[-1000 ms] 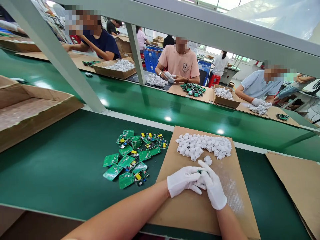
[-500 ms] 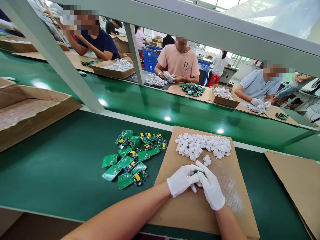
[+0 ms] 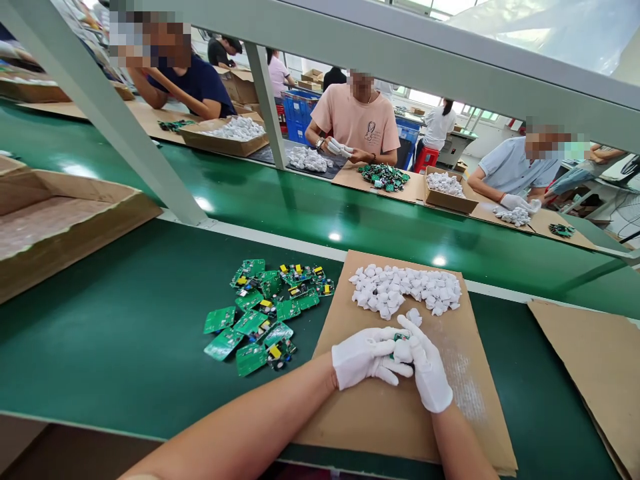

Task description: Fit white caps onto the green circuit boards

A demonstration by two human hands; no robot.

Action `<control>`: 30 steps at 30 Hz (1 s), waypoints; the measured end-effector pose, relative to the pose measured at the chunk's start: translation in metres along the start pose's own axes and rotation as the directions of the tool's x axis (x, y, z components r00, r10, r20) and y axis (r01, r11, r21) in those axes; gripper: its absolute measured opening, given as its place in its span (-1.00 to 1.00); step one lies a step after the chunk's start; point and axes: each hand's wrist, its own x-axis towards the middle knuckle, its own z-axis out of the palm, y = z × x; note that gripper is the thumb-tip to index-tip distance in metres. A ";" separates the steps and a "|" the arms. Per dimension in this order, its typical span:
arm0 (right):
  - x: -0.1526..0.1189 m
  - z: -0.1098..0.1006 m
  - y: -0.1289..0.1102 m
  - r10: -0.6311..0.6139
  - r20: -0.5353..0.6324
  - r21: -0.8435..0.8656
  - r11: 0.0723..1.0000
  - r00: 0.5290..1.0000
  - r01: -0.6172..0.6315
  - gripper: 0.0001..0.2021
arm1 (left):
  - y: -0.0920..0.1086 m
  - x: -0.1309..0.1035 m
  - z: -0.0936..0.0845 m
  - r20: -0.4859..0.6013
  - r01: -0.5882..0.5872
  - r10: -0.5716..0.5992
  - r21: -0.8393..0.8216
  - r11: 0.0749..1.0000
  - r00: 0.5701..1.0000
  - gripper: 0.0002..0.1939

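Note:
White gloves cover both of my hands above the sheet of cardboard (image 3: 385,420). Between the fingertips of my left hand (image 3: 363,357) and my right hand (image 3: 430,370) is a small green circuit board (image 3: 401,337) with a white piece against it. Fingers of both hands close around these from either side and partly hide them; whether the two are joined I cannot tell. Just beyond my right fingertips lies a single white piece (image 3: 414,317). Farther back on the cardboard is a heap of small white pieces (image 3: 385,291). Left of the cardboard, several green circuit boards (image 3: 251,323) with yellow parts lie loosely piled.
An open cardboard box (image 3: 85,233) stands at the left, and another cardboard sheet (image 3: 595,360) lies at the right. A grey frame post (image 3: 135,127) rises from the bench edge. Co-workers sit across the green bench (image 3: 280,200) with boards and white pieces.
My fingers have shifted around the held piece. My left fingers are more stretched out, and more of the white piece and board shows between my hands. The piles look the same.

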 end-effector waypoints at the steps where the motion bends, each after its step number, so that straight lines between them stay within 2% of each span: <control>1: 0.000 0.000 0.000 0.000 -0.007 0.005 1.000 1.000 0.000 -0.53 | 0.000 -0.001 0.001 0.001 0.001 -0.001 0.000 1.000 1.000 -0.60; 8: -0.002 -0.002 -0.001 -0.056 0.034 0.002 0.998 0.998 0.056 -0.52 | -0.003 -0.003 0.004 -0.005 -0.008 0.008 -0.036 0.999 1.000 -0.59; 13: -0.001 0.001 -0.007 -0.006 0.040 -0.024 1.000 0.999 0.007 -0.54 | -0.006 0.001 -0.001 -0.018 -0.041 0.040 -0.058 0.998 0.999 -0.62; 18: -0.001 0.000 -0.003 0.000 0.007 -0.052 0.999 1.000 0.000 -0.56 | -0.004 -0.001 -0.003 0.042 0.008 -0.004 -0.089 0.996 0.999 -0.61; 22: -0.001 -0.001 -0.002 -0.017 0.016 -0.055 0.998 1.000 0.017 -0.57 | -0.003 -0.002 -0.005 0.038 0.012 -0.009 -0.089 0.996 0.999 -0.62; 27: -0.002 -0.001 -0.006 0.053 -0.001 -0.034 0.998 0.999 -0.053 -0.54 | -0.001 -0.002 -0.008 0.107 0.047 -0.036 -0.107 0.993 0.994 -0.58; 30: -0.004 -0.002 -0.006 0.051 -0.022 -0.020 0.998 0.998 -0.052 -0.54 | 0.002 -0.003 -0.006 0.085 0.042 -0.036 -0.063 0.997 0.996 -0.61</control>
